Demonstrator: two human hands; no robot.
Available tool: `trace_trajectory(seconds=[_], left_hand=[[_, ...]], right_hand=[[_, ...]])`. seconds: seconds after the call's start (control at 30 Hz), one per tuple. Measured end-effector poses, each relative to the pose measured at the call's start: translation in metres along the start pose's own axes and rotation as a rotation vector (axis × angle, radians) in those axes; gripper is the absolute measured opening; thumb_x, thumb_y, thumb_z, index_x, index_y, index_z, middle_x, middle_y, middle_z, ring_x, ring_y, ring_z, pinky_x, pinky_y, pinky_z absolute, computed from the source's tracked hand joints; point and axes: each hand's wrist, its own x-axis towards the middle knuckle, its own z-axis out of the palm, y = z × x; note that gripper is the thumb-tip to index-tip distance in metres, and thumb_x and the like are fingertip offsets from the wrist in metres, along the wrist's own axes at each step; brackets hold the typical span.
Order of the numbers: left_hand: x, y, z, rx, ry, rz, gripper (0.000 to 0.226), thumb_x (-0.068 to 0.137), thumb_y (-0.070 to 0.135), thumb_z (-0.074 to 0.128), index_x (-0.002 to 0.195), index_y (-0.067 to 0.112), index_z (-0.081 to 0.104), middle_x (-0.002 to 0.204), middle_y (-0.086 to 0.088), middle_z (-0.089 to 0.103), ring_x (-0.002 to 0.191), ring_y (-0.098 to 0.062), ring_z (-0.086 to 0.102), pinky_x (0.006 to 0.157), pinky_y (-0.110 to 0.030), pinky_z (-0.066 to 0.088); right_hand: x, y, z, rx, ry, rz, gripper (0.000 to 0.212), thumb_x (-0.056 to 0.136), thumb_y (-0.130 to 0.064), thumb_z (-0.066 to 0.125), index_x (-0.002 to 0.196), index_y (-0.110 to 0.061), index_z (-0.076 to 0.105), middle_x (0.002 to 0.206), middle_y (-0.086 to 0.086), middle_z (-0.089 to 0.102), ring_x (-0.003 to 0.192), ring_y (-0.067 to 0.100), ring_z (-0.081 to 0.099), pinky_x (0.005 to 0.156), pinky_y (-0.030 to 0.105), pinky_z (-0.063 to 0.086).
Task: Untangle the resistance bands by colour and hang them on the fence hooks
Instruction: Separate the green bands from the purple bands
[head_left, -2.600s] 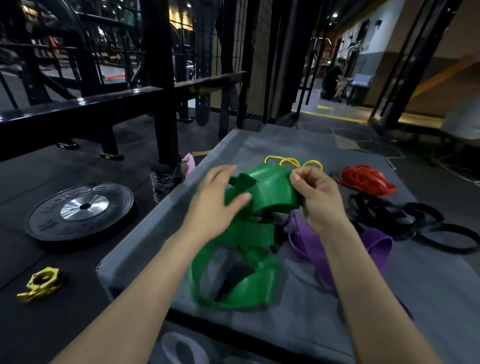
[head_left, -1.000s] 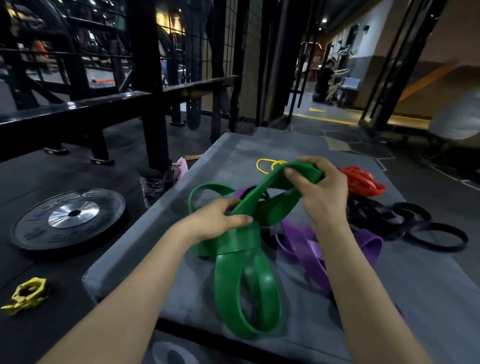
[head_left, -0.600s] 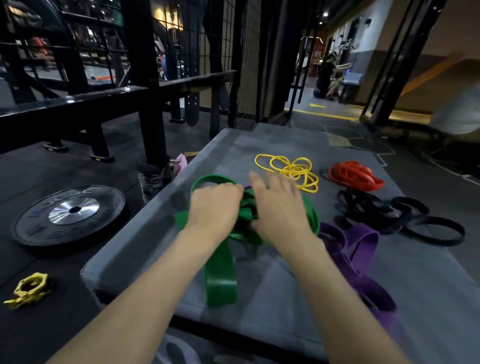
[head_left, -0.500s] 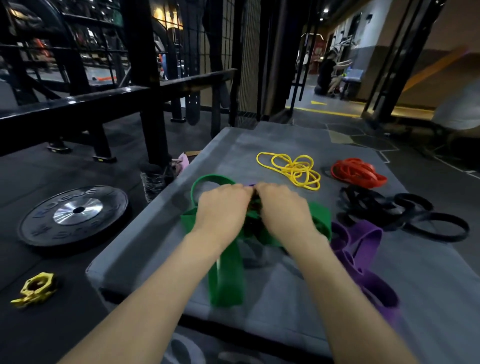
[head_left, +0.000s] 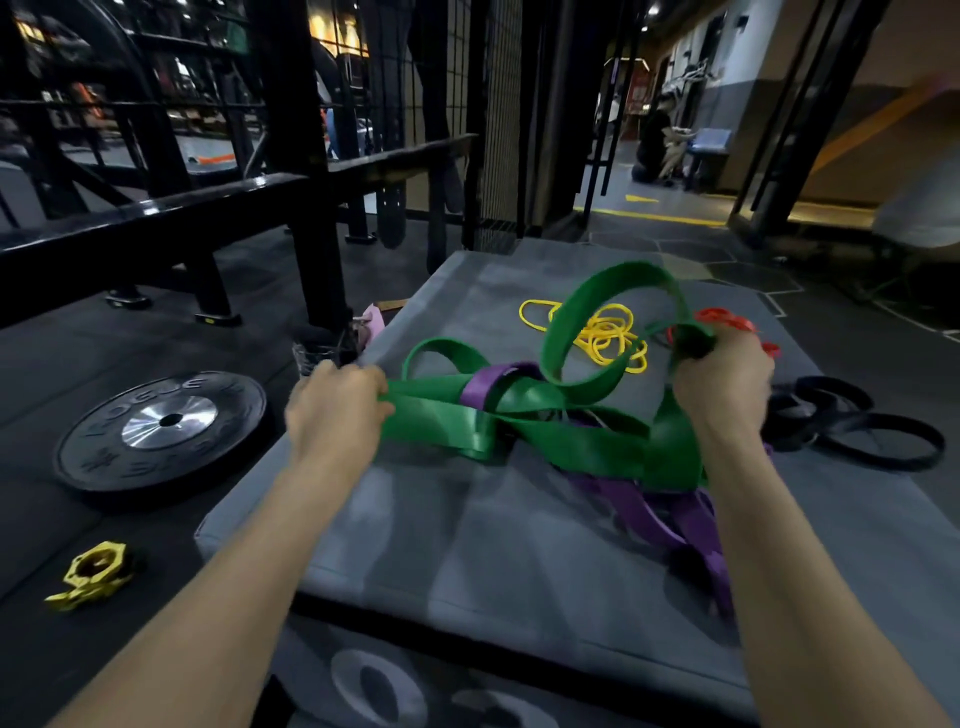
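A wide green band (head_left: 524, 415) stretches between my hands above the grey mat (head_left: 467, 545). My left hand (head_left: 335, 410) grips its left end and my right hand (head_left: 722, 387) grips its right end, with a green loop arching up between them. A purple band (head_left: 649, 512) wraps over the green one near the middle and trails down to the right under my right forearm. Thin yellow bands (head_left: 602, 332) lie in a heap behind. Red bands (head_left: 727, 322) show just past my right hand, and black bands (head_left: 857, 426) lie at the right.
A black weight plate (head_left: 161, 428) and a yellow collar (head_left: 93, 571) lie on the floor at the left. Black rack beams (head_left: 156, 223) and a mesh fence (head_left: 501, 119) stand behind the mat. A person (head_left: 652, 145) crouches far back.
My hands were together over the green band on the mat; now they have pulled apart, stretching it sideways and lifting a loop. The purple band is seen wound around it.
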Motion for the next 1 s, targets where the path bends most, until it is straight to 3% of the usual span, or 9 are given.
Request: trace_trajectory(seconds=[0.1, 0.23, 0.43, 0.53, 0.67, 0.83, 0.93, 1.0], left_hand=[[-0.003, 0.017, 0.017, 0.083, -0.004, 0.209, 0.033, 0.087, 0.025, 0.056, 0.120, 0.027, 0.057, 0.123, -0.002, 0.053, 0.117, -0.025, 0.046, 0.096, -0.034, 0.034], [-0.010, 0.053, 0.031, -0.125, -0.084, 0.357, 0.050, 0.085, 0.041, 0.058, 0.130, 0.026, 0.044, 0.129, 0.000, 0.046, 0.122, -0.023, 0.043, 0.099, -0.035, 0.033], [-0.008, 0.054, 0.052, -0.222, -0.209, 0.250, 0.065, 0.079, 0.039, 0.067, 0.132, 0.025, 0.032, 0.127, -0.008, 0.044, 0.120, -0.029, 0.046, 0.098, -0.036, 0.035], [-0.009, 0.058, 0.057, -0.260, -0.170, 0.261, 0.068, 0.075, 0.032, 0.072, 0.129, 0.022, 0.031, 0.125, -0.004, 0.054, 0.116, -0.030, 0.053, 0.090, -0.037, 0.039], [-0.005, 0.056, 0.054, -0.280, -0.124, 0.180, 0.058, 0.073, 0.018, 0.071, 0.116, 0.016, 0.032, 0.105, -0.004, 0.066, 0.099, -0.033, 0.061, 0.075, -0.036, 0.037], [0.005, 0.031, 0.048, -0.092, 0.152, 0.091, 0.050, 0.076, 0.000, 0.060, 0.119, 0.018, 0.044, 0.102, -0.007, 0.068, 0.100, -0.030, 0.060, 0.087, -0.037, 0.037], [0.001, 0.019, 0.051, 0.013, 0.169, 0.116, 0.037, 0.082, 0.006, 0.057, 0.115, 0.023, 0.057, 0.115, -0.004, 0.060, 0.113, -0.025, 0.050, 0.102, -0.034, 0.026], [-0.006, 0.019, 0.052, 0.088, 0.115, 0.150, 0.044, 0.085, 0.003, 0.047, 0.123, 0.024, 0.056, 0.123, -0.003, 0.054, 0.120, -0.024, 0.045, 0.111, -0.034, 0.019]], right_hand=[[-0.015, 0.000, 0.018, -0.031, -0.107, -0.065, 0.028, 0.088, -0.016, 0.055, 0.114, -0.010, 0.064, 0.114, 0.027, 0.062, 0.108, 0.044, 0.056, 0.089, 0.042, 0.046], [-0.021, -0.005, 0.021, -0.003, -0.123, -0.107, 0.027, 0.089, -0.019, 0.053, 0.114, -0.015, 0.064, 0.111, 0.026, 0.063, 0.105, 0.045, 0.055, 0.086, 0.041, 0.046], [-0.011, 0.009, 0.008, 0.057, -0.088, -0.092, 0.035, 0.086, -0.011, 0.054, 0.119, -0.020, 0.063, 0.117, 0.020, 0.063, 0.111, 0.039, 0.055, 0.091, 0.038, 0.044], [-0.005, 0.016, 0.009, 0.024, -0.183, -0.110, 0.040, 0.086, -0.013, 0.058, 0.123, -0.027, 0.061, 0.119, 0.016, 0.063, 0.111, 0.036, 0.056, 0.091, 0.035, 0.044], [-0.001, 0.020, 0.009, -0.022, -0.346, -0.232, 0.040, 0.083, -0.007, 0.063, 0.117, -0.028, 0.066, 0.117, 0.009, 0.066, 0.109, 0.029, 0.059, 0.086, 0.027, 0.043], [-0.004, 0.024, 0.002, 0.081, -0.285, -0.265, 0.047, 0.080, 0.006, 0.051, 0.110, -0.026, 0.070, 0.115, 0.008, 0.067, 0.102, 0.029, 0.062, 0.080, 0.027, 0.046], [-0.013, 0.024, 0.001, -0.039, -0.355, -0.334, 0.055, 0.073, 0.007, 0.046, 0.109, -0.026, 0.070, 0.114, 0.009, 0.068, 0.105, 0.033, 0.061, 0.088, 0.034, 0.050], [-0.027, 0.020, 0.006, -0.217, -0.457, -0.399, 0.053, 0.076, 0.004, 0.050, 0.115, -0.028, 0.067, 0.119, 0.011, 0.066, 0.111, 0.033, 0.059, 0.094, 0.037, 0.048]])
